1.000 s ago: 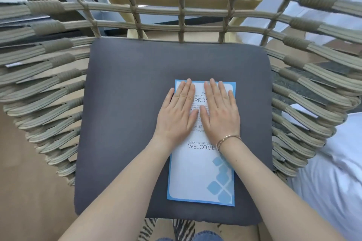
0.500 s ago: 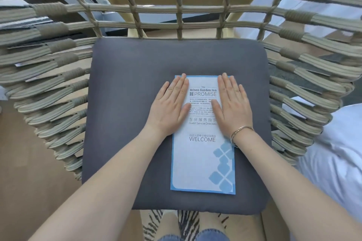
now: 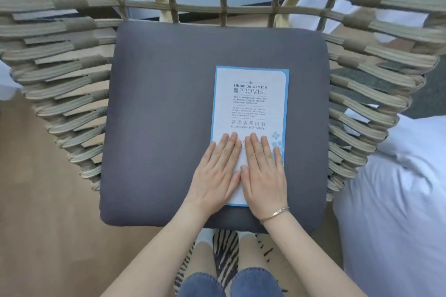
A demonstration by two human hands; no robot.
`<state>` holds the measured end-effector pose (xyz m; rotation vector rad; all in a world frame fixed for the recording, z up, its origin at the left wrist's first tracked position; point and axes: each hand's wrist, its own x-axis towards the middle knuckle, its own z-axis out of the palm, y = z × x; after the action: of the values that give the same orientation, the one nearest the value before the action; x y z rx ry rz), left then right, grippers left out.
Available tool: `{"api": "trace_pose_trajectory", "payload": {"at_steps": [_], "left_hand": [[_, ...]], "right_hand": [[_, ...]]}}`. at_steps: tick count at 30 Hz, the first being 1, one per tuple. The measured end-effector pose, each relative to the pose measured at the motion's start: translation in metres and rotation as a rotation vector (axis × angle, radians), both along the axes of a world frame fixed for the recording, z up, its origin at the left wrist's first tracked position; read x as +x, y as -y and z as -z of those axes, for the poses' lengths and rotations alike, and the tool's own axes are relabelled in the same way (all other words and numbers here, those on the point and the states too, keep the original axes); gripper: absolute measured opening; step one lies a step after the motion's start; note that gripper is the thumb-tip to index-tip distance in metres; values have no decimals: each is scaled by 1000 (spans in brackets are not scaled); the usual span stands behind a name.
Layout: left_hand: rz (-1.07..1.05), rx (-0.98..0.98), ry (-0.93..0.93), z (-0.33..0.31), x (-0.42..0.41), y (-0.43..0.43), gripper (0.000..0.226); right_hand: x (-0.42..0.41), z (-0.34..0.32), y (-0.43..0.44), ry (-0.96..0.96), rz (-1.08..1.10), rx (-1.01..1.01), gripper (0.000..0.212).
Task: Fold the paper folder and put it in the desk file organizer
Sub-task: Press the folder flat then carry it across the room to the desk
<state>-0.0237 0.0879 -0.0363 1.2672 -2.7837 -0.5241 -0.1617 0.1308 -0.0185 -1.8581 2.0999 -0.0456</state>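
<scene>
- On the dark grey seat cushion [image 3: 169,108], the blue-bordered white paper folder [image 3: 251,103] lies folded shut.
- It is pressed by the flat, open left hand [image 3: 214,173] and right hand [image 3: 264,176].
- No desk file organizer is seen; placing remains.

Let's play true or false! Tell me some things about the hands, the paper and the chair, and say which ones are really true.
1. Both hands lie flat on the paper folder. True: the left hand and right hand press its near end.
2. The folder lies on a wooden table. False: it lies on the grey cushion of a woven chair.
3. A bracelet is on the right wrist. True.
4. The folder has a red border. False: it is blue.
5. The hands cover the word PROMISE. False: it shows above them.
</scene>
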Motion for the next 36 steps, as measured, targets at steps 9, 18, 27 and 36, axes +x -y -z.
{"api": "trace_pose_trajectory", "payload": {"at_steps": [9, 18, 27, 36], "left_hand": [[15, 27, 22, 14, 4, 1, 57], [-22, 9, 130, 19, 49, -2, 65], [-30, 130, 185, -16, 40, 3, 65], [-674, 447, -300, -67, 10, 57, 66]], "right_hand": [[-3, 25, -4, -9, -23, -26, 60], [-45, 32, -30, -41, -41, -46, 68], [-42, -3, -20, 38, -22, 51, 63], [-57, -49, 23, 182, 401, -39, 66]]}}
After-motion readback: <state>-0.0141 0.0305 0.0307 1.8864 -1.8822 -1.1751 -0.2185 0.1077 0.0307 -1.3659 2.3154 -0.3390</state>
